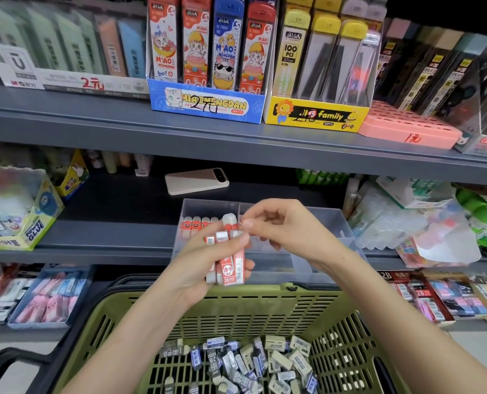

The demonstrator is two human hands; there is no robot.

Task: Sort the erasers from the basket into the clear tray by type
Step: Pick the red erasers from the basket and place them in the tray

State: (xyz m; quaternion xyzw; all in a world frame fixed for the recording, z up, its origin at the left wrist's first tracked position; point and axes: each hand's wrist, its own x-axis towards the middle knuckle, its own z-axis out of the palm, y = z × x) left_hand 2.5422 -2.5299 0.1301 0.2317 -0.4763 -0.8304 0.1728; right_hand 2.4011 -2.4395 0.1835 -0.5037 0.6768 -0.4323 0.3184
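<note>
A clear tray [333, 223] with dividers is sitting on a dark shop shelf [117, 231], and everything here is placed relative to that tray.

In the tray's left compartment, a short row of red erasers [194, 224] is standing upright, side by side, against the far wall. The compartments to the right of the divider are mostly hidden behind the hands.

Just in front of the tray, over its near left corner, the left hand [199, 265] is gripping a bundle of red-and-white erasers [232, 270], with fingers and thumb curled around them. The bundle is being held roughly upright, its printed sleeves facing the camera.

One raised eraser [230, 221] is sticking up above the rest of the bundle, in front of the tray's divider. The right hand [284, 227] is hovering over the middle of the tray with fingers curled; its thumb and forefinger seem to be pinching the upper end of this eraser, though blur makes the contact uncertain.

Below and in front of the tray, a green basket [236, 308] with slotted walls is sitting under both forearms. In its bottom, a loose heap of grey and blue erasers [250, 365] is lying jumbled at all angles.

Behind the tray, further back on the same shelf, a phone [196, 181] is lying flat, camera side up.
</note>
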